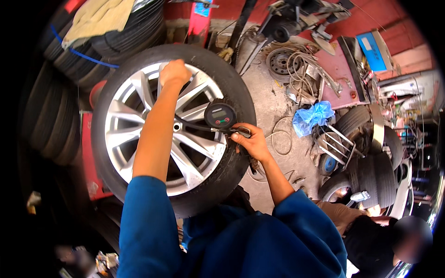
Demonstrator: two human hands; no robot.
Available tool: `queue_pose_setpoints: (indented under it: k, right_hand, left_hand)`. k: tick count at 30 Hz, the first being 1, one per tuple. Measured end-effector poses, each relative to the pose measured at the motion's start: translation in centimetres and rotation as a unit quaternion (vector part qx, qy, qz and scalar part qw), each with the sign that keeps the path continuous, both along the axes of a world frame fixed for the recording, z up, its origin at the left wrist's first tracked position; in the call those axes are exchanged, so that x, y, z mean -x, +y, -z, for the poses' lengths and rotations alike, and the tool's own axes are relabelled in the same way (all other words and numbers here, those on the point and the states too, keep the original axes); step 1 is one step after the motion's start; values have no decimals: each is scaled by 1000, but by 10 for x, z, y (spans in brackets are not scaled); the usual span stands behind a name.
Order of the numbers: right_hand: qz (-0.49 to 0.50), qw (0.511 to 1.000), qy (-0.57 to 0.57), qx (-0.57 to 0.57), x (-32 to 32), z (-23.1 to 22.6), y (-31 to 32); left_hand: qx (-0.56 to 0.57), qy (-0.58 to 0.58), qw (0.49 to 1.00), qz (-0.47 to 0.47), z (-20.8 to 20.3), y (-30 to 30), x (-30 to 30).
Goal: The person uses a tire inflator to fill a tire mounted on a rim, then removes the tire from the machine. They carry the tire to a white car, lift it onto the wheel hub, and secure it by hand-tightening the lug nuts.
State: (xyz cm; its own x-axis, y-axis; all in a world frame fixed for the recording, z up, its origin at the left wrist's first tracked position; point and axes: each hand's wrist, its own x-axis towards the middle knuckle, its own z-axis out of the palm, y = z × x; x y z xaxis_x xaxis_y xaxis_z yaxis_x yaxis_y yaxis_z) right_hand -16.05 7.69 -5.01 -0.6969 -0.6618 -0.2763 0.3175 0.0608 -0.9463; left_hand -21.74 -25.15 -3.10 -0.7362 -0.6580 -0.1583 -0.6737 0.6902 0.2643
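A wheel with a silver multi-spoke alloy rim (191, 172) and a black tire (238, 92) lies face up in front of me. My left hand (175, 72) is closed at the rim's far edge, over the spokes. What its fingers hold, if anything, is hidden beneath it. At the wheel's right side, my right hand (252, 141) grips the lever handle of a tire inflator gauge (220, 115) with a round black digital face. A dark hose runs from the gauge across the spokes toward my left forearm.
Stacked tires (130, 41) stand at the far left under a tan cloth (99, 21). On the concrete floor at right lie a bare steel wheel (282, 64), tangled hoses and a blue plastic bag (313, 118). More tires (384, 178) and another person (371, 241) are at the lower right.
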Motion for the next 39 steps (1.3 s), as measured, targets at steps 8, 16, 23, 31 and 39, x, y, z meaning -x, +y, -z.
queue_pose_setpoints:
  k: [8, 16, 23, 31, 39]
  right_hand:
    - [-14, 1000, 8, 17, 4, 10, 2]
    - [-19, 1000, 0, 25, 7, 12, 3]
    - [-20, 1000, 0, 20, 6, 8, 0]
    - [-30, 999, -10, 19, 6, 2, -1]
    - [-50, 998, -17, 37, 10, 9, 1]
  left_hand:
    - [-4, -8, 1000, -17, -7, 4, -7]
    - [-14, -13, 1000, -20, -10, 5, -5]
    - [-11, -7, 1000, -15, -6, 4, -4]
    - [-12, -16, 1000, -13, -10, 6, -5]
    - [-11, -15, 1000, -15, -10, 7, -5]
